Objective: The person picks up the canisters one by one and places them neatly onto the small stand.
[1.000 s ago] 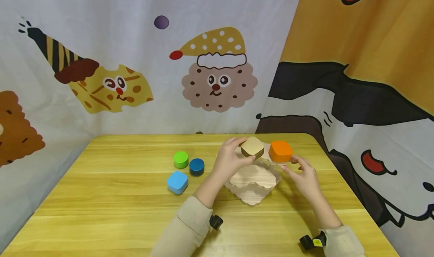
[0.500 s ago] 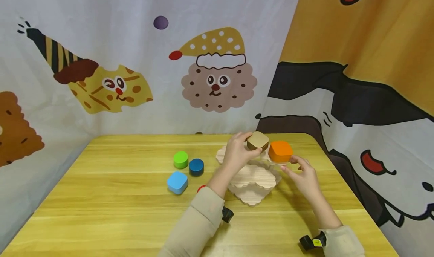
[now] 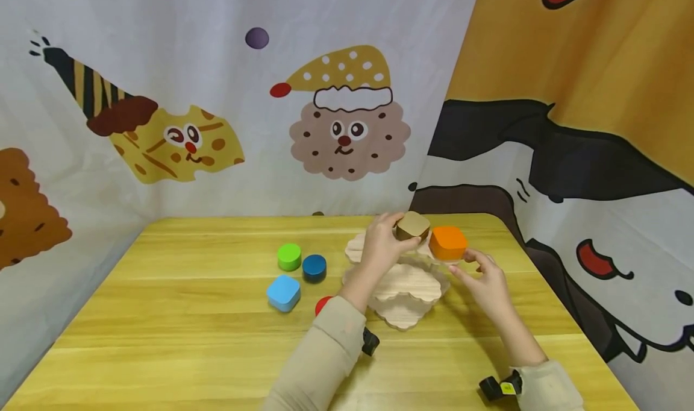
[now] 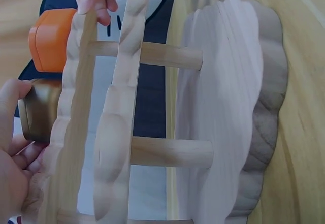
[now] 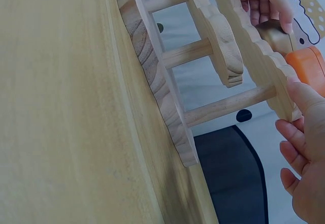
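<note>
A wooden three-tier stand [image 3: 408, 281] with scalloped, cloud-shaped boards on dowels stands on the table. My left hand [image 3: 382, 239] pinches a gold rounded-square block [image 3: 413, 225] between thumb and fingers. In the left wrist view that block [image 4: 41, 109] is right at the upper face of the top board [image 4: 76, 117]. Beside it on the same board sits an orange rounded-square block [image 3: 448, 243]. At the right end, my right hand [image 3: 488, 281] grips the top board's edge; the right wrist view shows its thumb above and fingers [image 5: 292, 155] below.
Left of the stand lie a green round block [image 3: 290, 257], a dark blue round block [image 3: 314, 269] and a light blue rounded-square block [image 3: 284, 293]. A red block [image 3: 323, 304] is partly hidden by my left sleeve [image 3: 325, 351]. A printed curtain [image 3: 217, 97] hangs behind the table.
My left hand has moved the gold block to the right and back, close to the orange block, and then nearly stopped. The red block has come into view. The right hand stays put.
</note>
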Demonstrator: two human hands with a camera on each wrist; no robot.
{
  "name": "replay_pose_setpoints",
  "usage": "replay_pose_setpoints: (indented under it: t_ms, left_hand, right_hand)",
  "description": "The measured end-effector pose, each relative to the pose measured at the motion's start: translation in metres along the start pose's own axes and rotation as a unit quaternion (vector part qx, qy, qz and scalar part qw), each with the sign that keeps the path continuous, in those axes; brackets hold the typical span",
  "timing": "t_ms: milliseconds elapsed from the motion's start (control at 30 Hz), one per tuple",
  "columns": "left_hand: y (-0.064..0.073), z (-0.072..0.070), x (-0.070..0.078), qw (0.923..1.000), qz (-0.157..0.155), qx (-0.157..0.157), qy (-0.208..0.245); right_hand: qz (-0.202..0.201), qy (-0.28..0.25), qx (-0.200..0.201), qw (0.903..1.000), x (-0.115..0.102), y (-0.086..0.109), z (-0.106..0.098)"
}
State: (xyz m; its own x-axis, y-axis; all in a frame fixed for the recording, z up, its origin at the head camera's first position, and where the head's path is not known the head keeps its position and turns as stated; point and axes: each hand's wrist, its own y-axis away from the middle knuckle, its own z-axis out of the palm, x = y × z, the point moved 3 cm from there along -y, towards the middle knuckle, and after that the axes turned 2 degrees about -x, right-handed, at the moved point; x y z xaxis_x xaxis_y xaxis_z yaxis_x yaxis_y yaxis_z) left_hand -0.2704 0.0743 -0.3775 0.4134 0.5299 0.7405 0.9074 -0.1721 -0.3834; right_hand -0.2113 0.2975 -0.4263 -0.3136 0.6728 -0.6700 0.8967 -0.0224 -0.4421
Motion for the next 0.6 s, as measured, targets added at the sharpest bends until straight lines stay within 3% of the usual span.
replay_pose_setpoints:
  t_ms: [600]
  left_hand:
    - [0.0005, 0.0020, -0.0001, 0.9996, 0.000, -0.013, -0.026]
  right_hand:
    - [0.005, 0.002, 0.000, 1.0000, 0.0021, 0.0000, 0.0005]
